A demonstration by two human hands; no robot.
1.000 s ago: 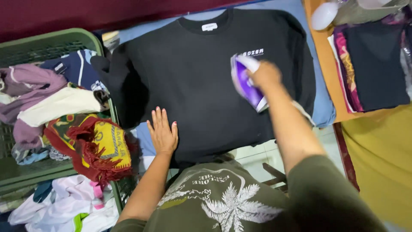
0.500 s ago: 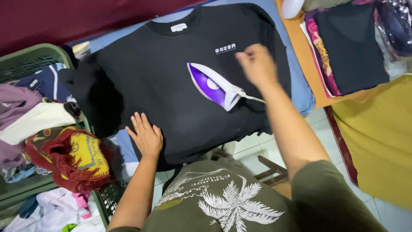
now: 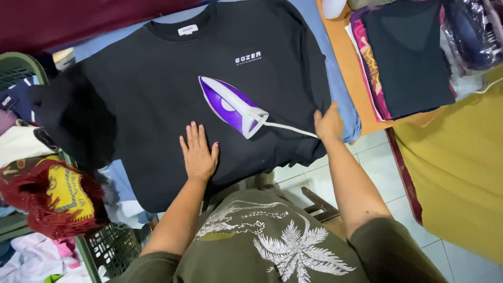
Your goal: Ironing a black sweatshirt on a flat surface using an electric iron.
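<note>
Lying flat, black sweatshirt (image 3: 157,99) under open left hand (image 3: 199,152); right hand (image 3: 329,123) grips its hem.

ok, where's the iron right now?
Head view, centre: the purple iron lies on the black sweatshirt, between the flat left hand and the right hand at the sweatshirt's edge.

The scene is lit evenly by soft, diffuse light with no single source to be made out. Shadows are faint; only a thin one is cast under the left hand (image 3: 199,152) on the black sweatshirt (image 3: 157,94), whose folds are swallowed by the dark cloth. A mild sheen is seen on the purple iron (image 3: 230,106) between the hands. Slight softness is noted beyond the right hand (image 3: 329,123), towards the edges.
</note>
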